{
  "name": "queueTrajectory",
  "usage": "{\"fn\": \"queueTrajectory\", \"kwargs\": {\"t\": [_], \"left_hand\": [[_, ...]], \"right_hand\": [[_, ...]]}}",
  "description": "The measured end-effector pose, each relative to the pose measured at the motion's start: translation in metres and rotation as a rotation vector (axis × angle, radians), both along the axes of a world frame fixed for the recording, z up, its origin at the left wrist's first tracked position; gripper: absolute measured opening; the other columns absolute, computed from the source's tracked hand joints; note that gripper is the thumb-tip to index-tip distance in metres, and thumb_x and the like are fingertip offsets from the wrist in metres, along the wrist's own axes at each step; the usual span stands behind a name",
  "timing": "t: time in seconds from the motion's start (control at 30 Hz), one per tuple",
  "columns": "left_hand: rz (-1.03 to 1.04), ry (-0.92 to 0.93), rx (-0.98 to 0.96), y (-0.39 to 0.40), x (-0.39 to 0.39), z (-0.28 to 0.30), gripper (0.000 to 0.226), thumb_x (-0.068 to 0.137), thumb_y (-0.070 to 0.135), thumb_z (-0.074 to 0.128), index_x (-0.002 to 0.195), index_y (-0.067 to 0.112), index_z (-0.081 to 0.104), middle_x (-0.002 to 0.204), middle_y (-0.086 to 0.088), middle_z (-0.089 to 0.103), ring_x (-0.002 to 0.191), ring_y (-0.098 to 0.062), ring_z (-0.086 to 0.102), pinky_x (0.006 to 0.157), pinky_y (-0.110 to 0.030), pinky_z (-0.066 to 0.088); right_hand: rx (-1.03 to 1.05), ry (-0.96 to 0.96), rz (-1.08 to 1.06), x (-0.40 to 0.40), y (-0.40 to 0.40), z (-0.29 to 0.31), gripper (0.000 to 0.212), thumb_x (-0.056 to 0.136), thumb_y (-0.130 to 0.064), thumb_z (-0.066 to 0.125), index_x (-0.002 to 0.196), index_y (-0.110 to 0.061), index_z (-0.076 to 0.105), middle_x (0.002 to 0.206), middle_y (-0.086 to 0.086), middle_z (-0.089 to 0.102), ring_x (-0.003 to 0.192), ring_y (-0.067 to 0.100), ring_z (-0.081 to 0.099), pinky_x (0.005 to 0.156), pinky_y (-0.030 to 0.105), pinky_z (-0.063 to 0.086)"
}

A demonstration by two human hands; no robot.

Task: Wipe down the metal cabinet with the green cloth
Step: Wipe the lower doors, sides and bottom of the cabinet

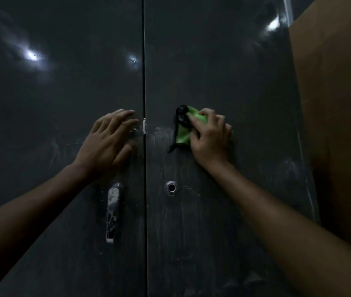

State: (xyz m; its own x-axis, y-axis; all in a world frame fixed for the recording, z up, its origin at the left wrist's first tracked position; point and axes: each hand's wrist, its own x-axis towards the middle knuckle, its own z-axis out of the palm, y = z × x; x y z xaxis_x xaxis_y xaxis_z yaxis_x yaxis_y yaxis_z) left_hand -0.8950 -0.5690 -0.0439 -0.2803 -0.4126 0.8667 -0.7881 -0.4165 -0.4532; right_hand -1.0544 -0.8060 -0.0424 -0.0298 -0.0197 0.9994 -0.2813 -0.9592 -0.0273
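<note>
A dark grey metal cabinet (213, 61) with two closed doors fills the view. My right hand (210, 138) holds the bunched green cloth (184, 133) against the right door, pressing it onto a black knob (182, 115) with a black strap hanging from it. My left hand (109, 138) lies flat on the left door beside the centre seam, fingers straight and spread. Pale wipe streaks show on the doors below the hands.
A worn, paint-chipped metal handle (112, 213) sits on the left door below my left hand. A round keyhole (171, 188) is on the right door. A brown wall (337, 103) rises directly right of the cabinet.
</note>
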Motion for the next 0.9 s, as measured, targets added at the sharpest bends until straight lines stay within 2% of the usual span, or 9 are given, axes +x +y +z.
{"fn": "queueTrajectory", "kwargs": {"t": [0.13,0.2,0.27,0.4,0.5,0.67,0.8,0.83,0.9], "left_hand": [[0.06,0.021,-0.007,0.007,0.019,-0.004,0.064,0.104,0.045,0.032,0.156,0.009,0.043,0.167,-0.011,0.034,0.157,-0.029,0.026,0.127,-0.05,0.021],[0.088,0.004,0.015,0.008,0.028,-0.004,0.065,0.105,0.046,0.029,0.16,0.012,0.037,0.17,-0.008,0.029,0.16,-0.026,0.019,0.129,-0.049,0.017],[0.101,-0.007,0.016,0.006,0.035,-0.005,0.065,0.107,0.047,0.027,0.162,0.014,0.033,0.171,-0.005,0.025,0.161,-0.022,0.015,0.13,-0.048,0.015],[0.097,-0.019,0.0,0.005,0.039,-0.004,0.063,0.108,0.046,0.026,0.163,0.015,0.031,0.172,-0.003,0.024,0.161,-0.019,0.013,0.131,-0.045,0.013],[0.094,-0.034,-0.015,0.005,0.04,-0.005,0.062,0.107,0.043,0.029,0.162,0.013,0.033,0.171,-0.004,0.026,0.161,-0.02,0.016,0.131,-0.044,0.014],[0.071,-0.029,-0.013,0.004,0.041,-0.004,0.063,0.107,0.042,0.03,0.162,0.01,0.032,0.171,-0.006,0.025,0.161,-0.02,0.016,0.131,-0.044,0.014],[0.016,0.006,-0.065,0.003,0.046,-0.006,0.064,0.107,0.041,0.03,0.162,0.009,0.03,0.171,-0.008,0.026,0.161,-0.02,0.015,0.131,-0.043,0.015],[0.001,0.022,-0.09,0.004,0.047,-0.006,0.064,0.107,0.04,0.031,0.161,0.008,0.031,0.17,-0.009,0.027,0.16,-0.021,0.017,0.131,-0.043,0.016],[-0.025,0.045,-0.126,0.006,0.047,-0.008,0.063,0.105,0.037,0.033,0.16,0.005,0.033,0.168,-0.012,0.03,0.159,-0.024,0.021,0.13,-0.043,0.018]], "right_hand": [[-0.337,0.255,0.073,0.008,0.008,-0.041,0.043,0.084,-0.027,0.061,0.126,-0.034,0.071,0.128,0.003,0.057,0.112,0.027,0.047,0.091,0.042,0.032],[-0.408,0.292,0.086,-0.008,-0.007,-0.047,0.039,0.083,-0.029,0.061,0.119,-0.031,0.075,0.121,0.004,0.06,0.107,0.027,0.051,0.087,0.042,0.036],[-0.332,0.202,0.054,-0.014,-0.017,-0.033,0.037,0.082,-0.027,0.062,0.117,-0.029,0.076,0.118,0.005,0.062,0.104,0.031,0.054,0.084,0.043,0.039],[-0.048,0.006,0.039,0.014,0.023,0.015,0.045,0.086,-0.025,0.063,0.13,-0.031,0.069,0.124,0.006,0.056,0.11,0.033,0.05,0.087,0.043,0.036],[-0.232,0.16,0.048,0.041,0.057,0.0,0.046,0.084,-0.031,0.061,0.13,-0.032,0.068,0.122,0.005,0.055,0.107,0.03,0.049,0.085,0.043,0.037],[-0.55,0.357,-0.01,0.022,0.038,-0.008,0.04,0.084,-0.034,0.062,0.123,-0.031,0.073,0.117,0.007,0.061,0.099,0.029,0.054,0.079,0.041,0.04],[-0.205,0.156,-0.03,0.044,0.063,0.027,0.047,0.09,-0.032,0.058,0.137,-0.033,0.063,0.127,0.007,0.054,0.109,0.033,0.051,0.087,0.046,0.039],[-0.184,0.144,-0.02,0.053,0.076,0.025,0.048,0.09,-0.032,0.056,0.138,-0.034,0.061,0.128,0.006,0.053,0.11,0.032,0.049,0.088,0.047,0.04],[-0.313,0.225,-0.002,0.062,0.085,0.009,0.046,0.088,-0.032,0.058,0.134,-0.032,0.064,0.126,0.007,0.054,0.107,0.032,0.051,0.086,0.048,0.041]]}}
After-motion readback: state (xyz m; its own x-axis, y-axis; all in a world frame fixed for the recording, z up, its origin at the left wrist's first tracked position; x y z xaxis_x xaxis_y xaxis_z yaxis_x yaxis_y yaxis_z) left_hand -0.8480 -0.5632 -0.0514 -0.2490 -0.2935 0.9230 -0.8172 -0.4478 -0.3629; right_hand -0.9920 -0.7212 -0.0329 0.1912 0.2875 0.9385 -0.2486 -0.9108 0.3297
